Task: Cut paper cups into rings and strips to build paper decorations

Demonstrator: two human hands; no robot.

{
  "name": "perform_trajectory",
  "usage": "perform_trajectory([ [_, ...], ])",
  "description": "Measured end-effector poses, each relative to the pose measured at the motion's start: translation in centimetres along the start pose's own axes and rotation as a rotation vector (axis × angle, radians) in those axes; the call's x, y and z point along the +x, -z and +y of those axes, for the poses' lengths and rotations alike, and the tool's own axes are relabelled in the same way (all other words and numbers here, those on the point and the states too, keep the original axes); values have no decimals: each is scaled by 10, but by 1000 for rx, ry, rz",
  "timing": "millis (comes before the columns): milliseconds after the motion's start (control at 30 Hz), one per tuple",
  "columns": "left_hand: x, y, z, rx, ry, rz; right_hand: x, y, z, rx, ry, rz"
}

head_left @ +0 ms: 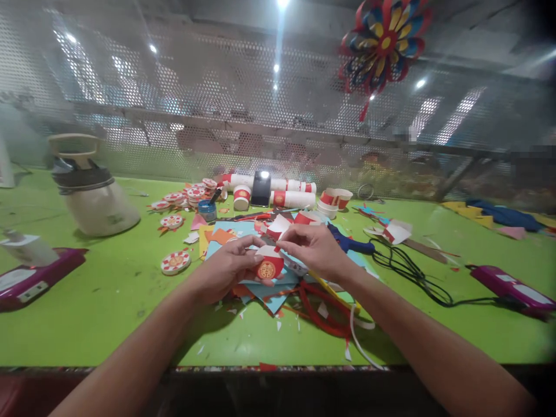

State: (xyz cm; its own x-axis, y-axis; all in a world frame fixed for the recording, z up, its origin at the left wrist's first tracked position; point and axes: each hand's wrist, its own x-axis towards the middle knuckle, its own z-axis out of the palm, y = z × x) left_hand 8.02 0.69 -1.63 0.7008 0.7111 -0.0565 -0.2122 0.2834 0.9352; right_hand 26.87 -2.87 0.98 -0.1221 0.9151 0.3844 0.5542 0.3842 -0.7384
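Note:
Between my hands is a cut piece of a red and white paper cup (269, 267) with a round gold emblem on it. My left hand (232, 263) grips it from the left, thumb on top and fingers below. The fingers of my right hand (313, 246) are pinched together at the piece's upper right edge, on a small red bit of paper. Beneath my hands lie light blue paper sheets (273, 300) with orange and white scraps. A blue glue gun (347, 240) lies just beyond my right hand.
Round red and white paper pieces (175, 262) lie to the left. Stacked paper cups (293, 199) and a phone (261, 189) are behind. A large bottle (93, 200) stands far left. A black cable (417, 278) runs to a purple power strip (512, 288).

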Motion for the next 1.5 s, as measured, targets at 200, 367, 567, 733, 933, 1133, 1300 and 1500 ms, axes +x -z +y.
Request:
perform_trajectory([
  [200,1,1,0,0,11,4,-1,0,7,132,-86,-35],
  [367,1,3,-2,31,51,-30,-2,1,9,235,-156,-71],
  [567,1,2,-2,50,73,-46,-3,0,11,345,-230,-91],
  [733,-1,6,-2,72,73,-73,-2,3,11,394,-274,-82],
  [933,-3,5,1,54,64,-44,1,20,16,424,-296,3],
  [1133,0,6,2,7,52,56,2,22,17,414,-266,-54],
  [1300,1,7,5,-11,64,86,3,19,24,357,-242,4],
  [1500,2,12,8,-35,-16,172,8,28,30,222,-173,207],
])
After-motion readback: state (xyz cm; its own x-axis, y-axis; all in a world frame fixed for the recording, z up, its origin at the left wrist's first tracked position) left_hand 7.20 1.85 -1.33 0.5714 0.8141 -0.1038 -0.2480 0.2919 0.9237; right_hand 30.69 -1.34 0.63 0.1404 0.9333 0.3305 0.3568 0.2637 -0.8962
